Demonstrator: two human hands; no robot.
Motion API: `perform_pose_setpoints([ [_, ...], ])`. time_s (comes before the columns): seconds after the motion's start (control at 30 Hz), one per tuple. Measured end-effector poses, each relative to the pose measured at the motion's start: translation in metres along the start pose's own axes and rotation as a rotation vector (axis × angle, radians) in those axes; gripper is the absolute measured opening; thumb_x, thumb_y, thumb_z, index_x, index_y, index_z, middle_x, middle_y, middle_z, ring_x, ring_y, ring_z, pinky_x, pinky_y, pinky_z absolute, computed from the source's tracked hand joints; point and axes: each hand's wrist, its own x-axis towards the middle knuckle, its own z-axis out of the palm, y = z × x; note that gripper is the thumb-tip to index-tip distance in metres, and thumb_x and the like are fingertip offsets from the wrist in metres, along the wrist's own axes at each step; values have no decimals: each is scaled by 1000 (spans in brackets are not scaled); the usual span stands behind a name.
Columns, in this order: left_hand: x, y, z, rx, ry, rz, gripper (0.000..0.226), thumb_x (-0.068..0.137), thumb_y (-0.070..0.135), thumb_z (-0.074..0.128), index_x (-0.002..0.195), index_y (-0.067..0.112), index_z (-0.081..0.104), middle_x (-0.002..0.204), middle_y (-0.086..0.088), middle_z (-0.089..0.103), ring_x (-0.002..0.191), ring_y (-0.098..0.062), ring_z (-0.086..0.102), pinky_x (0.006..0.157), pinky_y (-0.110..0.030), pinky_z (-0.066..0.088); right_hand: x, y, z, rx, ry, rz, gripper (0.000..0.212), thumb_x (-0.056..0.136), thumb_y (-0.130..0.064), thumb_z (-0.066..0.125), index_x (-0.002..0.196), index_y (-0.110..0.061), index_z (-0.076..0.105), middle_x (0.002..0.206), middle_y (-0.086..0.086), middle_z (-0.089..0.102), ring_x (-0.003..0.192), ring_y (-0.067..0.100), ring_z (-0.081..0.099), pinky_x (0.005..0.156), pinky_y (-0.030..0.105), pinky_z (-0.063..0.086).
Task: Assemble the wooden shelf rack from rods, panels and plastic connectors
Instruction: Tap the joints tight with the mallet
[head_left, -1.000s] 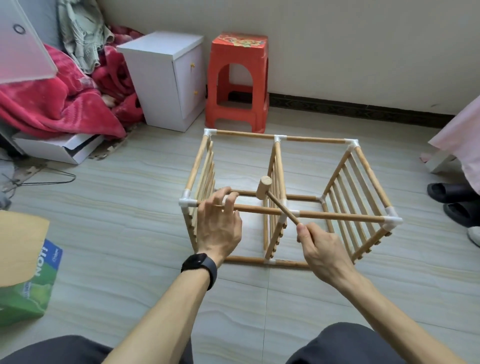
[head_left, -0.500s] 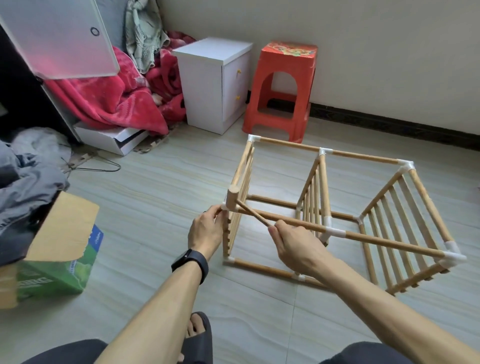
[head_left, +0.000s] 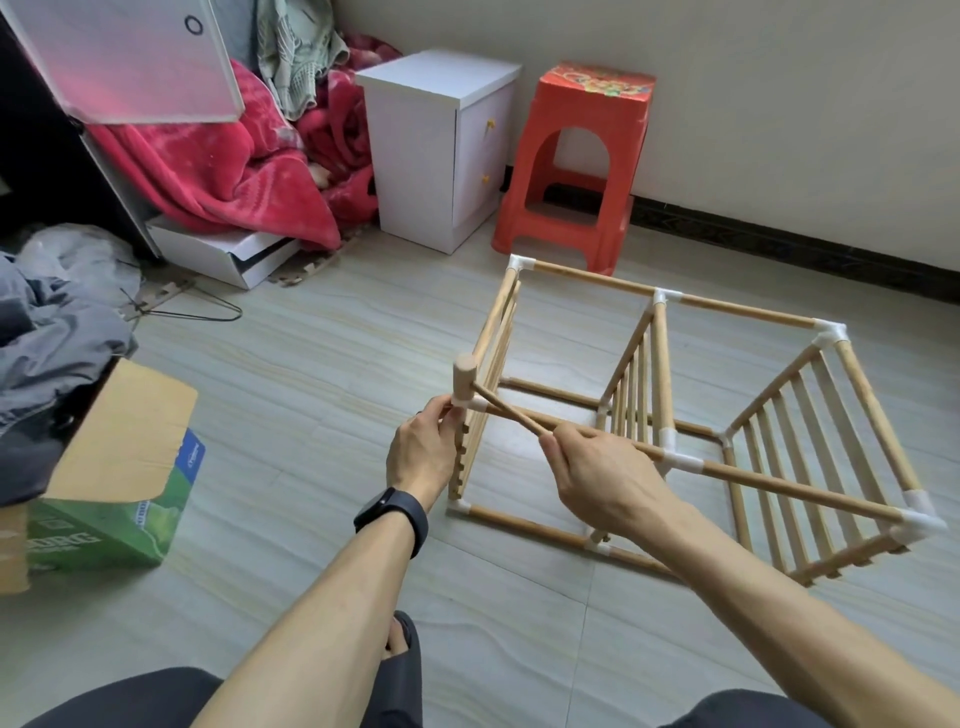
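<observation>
Down on the floor (head_left: 311, 338), the rack (head_left: 661, 364) lies on its side. The right hand (head_left: 597, 478) has its grip curled round the mallet (head_left: 463, 378) handle; the left hand (head_left: 421, 457) pinches the near corner connector (head_left: 460, 402) in its grip, under the mallet head.

Tiled floor (head_left: 322, 338), white cabinet (head_left: 431, 150), red stool (head_left: 576, 156), cream wall (head_left: 779, 104)
</observation>
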Motion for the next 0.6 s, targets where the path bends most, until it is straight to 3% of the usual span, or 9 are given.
perform_pose_setpoints([
  [0.17,2,-1,-1,29,-20,33,32,107,44,42,125,28,63,83,3,66,75,-18,59,53,-28,40,2,-2,-6,68,80,11,45,98,-59,15,77,-27,40,49,-6,45,43,14,43,45,35,28],
  [0.27,2,-1,-1,13,-30,-3,33,107,46,41,126,29,62,93,-1,70,86,-24,63,65,-35,50,0,-2,-6,-32,71,38,46,98,-58,15,71,-26,36,49,-7,43,43,14,42,46,36,28],
  [0.37,0,1,-1,11,-25,20,31,107,40,41,125,26,62,85,0,66,78,-23,61,58,-30,40,-1,-2,-6,98,179,21,42,102,-51,20,76,-25,40,49,-8,42,41,13,42,44,40,35],
  [0.5,-3,4,-3,2,-46,-10,33,105,48,40,124,29,61,90,7,68,83,-20,61,67,-33,48,1,-6,-5,-88,3,46,41,105,-51,24,81,-26,46,57,-8,48,48,13,46,48,35,34],
  [0.6,0,7,-14,-66,-100,-54,36,98,54,42,106,33,70,96,9,72,90,-18,66,76,-37,55,6,-2,-11,109,11,119,36,105,-46,39,84,-24,58,57,-4,56,50,12,50,51,35,35],
])
